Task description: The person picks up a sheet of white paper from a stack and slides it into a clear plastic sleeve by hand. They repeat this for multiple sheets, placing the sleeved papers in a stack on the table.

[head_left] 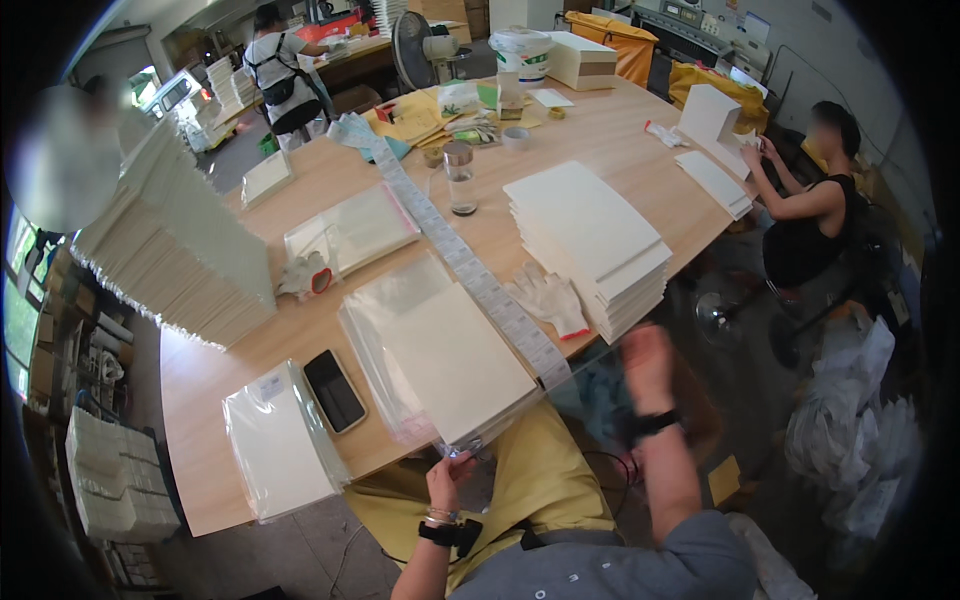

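Wooden table (190,420) rules the workroom, and one white pack (450,350) is in play at its near edge!
Head view, clock on picture centre: that pack lies toward 7 o'clock and looks only part-wrapped, its near end loose in clear film (488,430). At 6, the left hand (455,468) pinches that film, fingertips nearly together; at 4, the right hand (648,352) is a blur, fingers seemingly curled, any hold impossible to tell. Looking finished: one filmed bundle (275,440) at 8. Left over, it seems: one bare stack (590,235) at 2, one tall stack (190,250) at 9. Count also two red-edged gloves (545,298), at 3 and 9, one phone (335,390) at 8, one bottle (460,180) at 12!
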`<state>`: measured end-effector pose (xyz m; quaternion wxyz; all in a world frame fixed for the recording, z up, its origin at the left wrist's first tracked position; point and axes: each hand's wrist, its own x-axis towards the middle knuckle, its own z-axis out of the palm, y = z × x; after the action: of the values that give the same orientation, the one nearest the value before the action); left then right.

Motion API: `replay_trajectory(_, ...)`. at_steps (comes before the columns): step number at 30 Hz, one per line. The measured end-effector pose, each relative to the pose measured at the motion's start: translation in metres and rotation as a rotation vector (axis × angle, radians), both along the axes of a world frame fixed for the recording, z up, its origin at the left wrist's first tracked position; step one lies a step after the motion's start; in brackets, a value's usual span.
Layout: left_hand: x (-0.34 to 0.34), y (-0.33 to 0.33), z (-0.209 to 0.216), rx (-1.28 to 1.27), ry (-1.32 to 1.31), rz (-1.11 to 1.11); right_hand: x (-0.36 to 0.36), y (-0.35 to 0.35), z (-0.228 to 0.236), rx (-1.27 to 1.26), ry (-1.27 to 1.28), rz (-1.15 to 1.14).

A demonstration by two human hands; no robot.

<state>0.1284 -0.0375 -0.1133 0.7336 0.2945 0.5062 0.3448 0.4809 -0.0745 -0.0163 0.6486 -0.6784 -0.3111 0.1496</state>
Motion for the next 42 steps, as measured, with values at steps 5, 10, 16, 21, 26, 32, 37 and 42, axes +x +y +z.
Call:
replay_trajectory(5,-0.019,-0.004,-0.023,0.329,0.094,-0.04,0.101,-0.091,-0.098,-0.599,-0.286,0.365)
replay_trajectory(10,-0.011,0.008,0.021,1.303,1.154,-0.174,0.009,-0.041,-0.084,-0.501,-0.762,0.642)
replay_trajectory(16,-0.005,0.039,0.026,1.637,1.023,-0.465,-0.033,0.04,-0.06,0.113,-1.088,0.888)
replay_trajectory(21,-0.012,0.037,0.032,1.562,0.925,-0.5,-0.019,0.047,-0.058,0.081,-0.837,1.086)
replay_trajectory(26,-0.001,0.034,0.021,1.072,0.844,-0.334,-0.03,0.047,-0.067,-0.011,-0.757,0.884)
replay_trajectory(32,-0.001,0.032,0.008,0.624,0.783,-0.107,-0.069,0.042,-0.08,-0.301,-0.624,0.484)
replay_trajectory(37,0.004,0.024,-0.013,0.227,0.22,0.124,-0.091,0.039,-0.102,-0.162,-0.153,0.309)
replay_trajectory(42,-0.008,0.003,0.004,-0.029,-0.045,0.059,-0.088,0.015,-0.104,-0.146,0.029,0.38)
